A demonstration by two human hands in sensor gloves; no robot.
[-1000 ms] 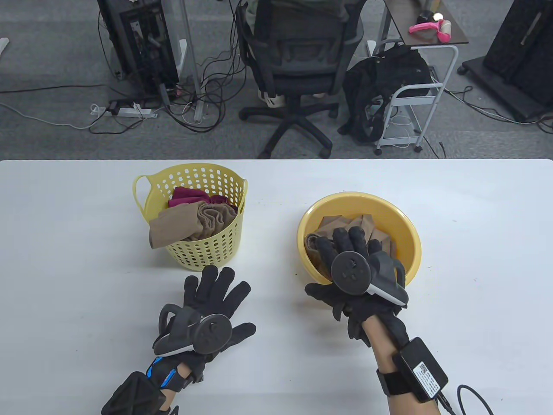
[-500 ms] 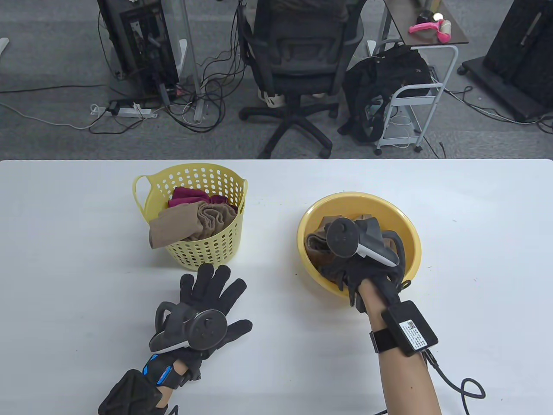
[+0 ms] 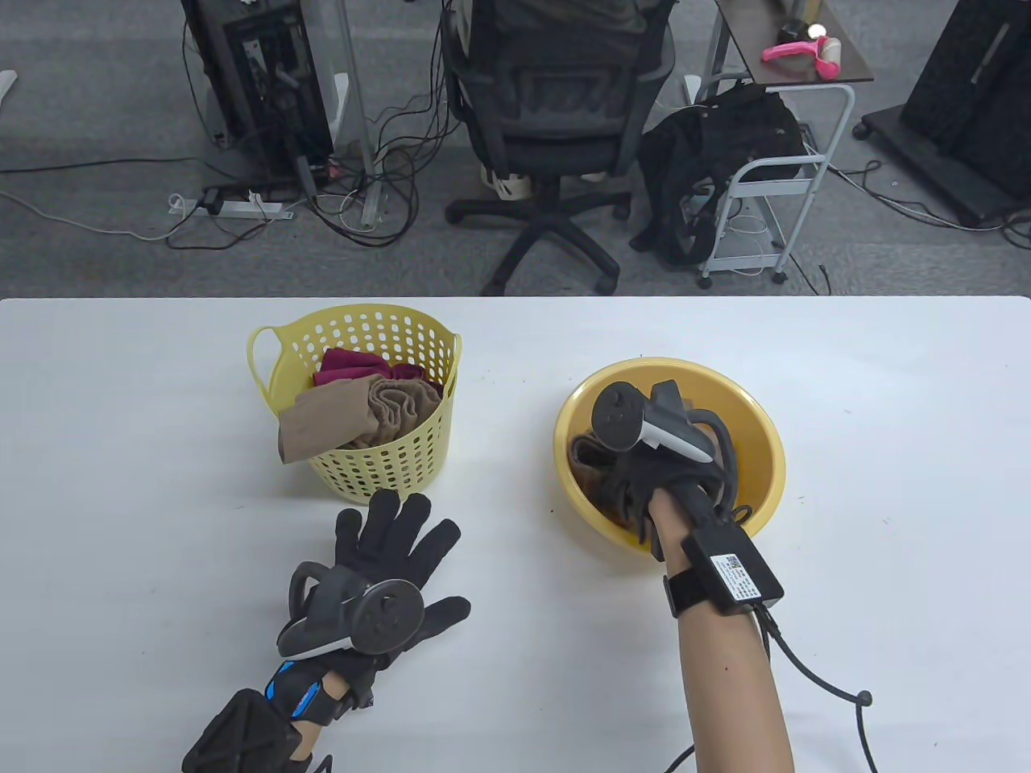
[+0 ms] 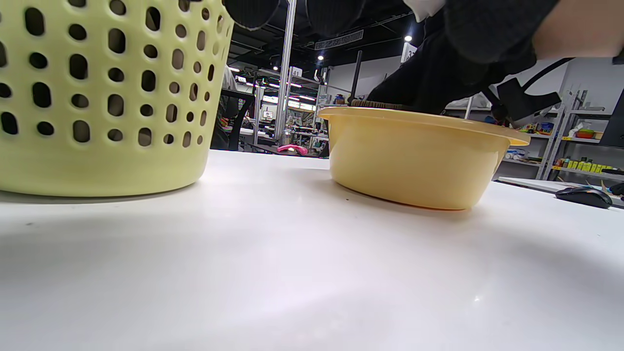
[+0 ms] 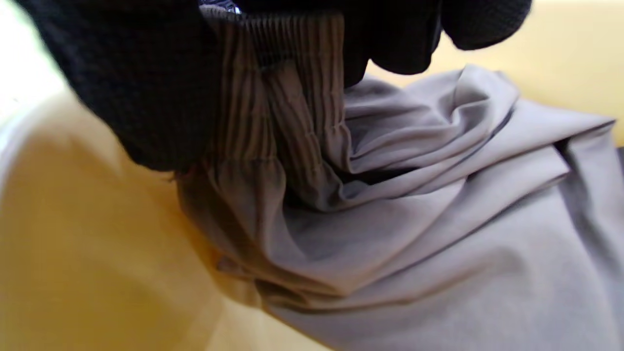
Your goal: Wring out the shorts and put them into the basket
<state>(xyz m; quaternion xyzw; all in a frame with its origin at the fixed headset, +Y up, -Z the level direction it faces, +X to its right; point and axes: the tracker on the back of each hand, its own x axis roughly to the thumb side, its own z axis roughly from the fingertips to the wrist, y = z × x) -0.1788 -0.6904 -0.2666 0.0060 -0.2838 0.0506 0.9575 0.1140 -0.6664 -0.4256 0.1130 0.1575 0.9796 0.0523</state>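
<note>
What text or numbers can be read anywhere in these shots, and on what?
"41": white sign on a pole in the background, left wrist view.
White label on the black box strapped to the right wrist: a code square and print, too small to read.
Hanging ceiling sign: blurred, unreadable.

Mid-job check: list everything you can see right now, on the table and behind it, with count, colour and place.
Basket: one, pale yellow, perforated, table's left-centre.
Clothes in basket: several, tan and maroon.
Basin: one, yellow, table's right-centre.
Shorts: one, grey-brown, inside the basin.
Table: one, white.
Office chair: one, black, behind the table.
Backpack: one, black, on the floor.
Cart: one, white frame, far right.
Left hand: black glove, fingers spread, flat on the table.
Right hand: black glove, in the basin, pinching the shorts' ribbed waistband.
</note>
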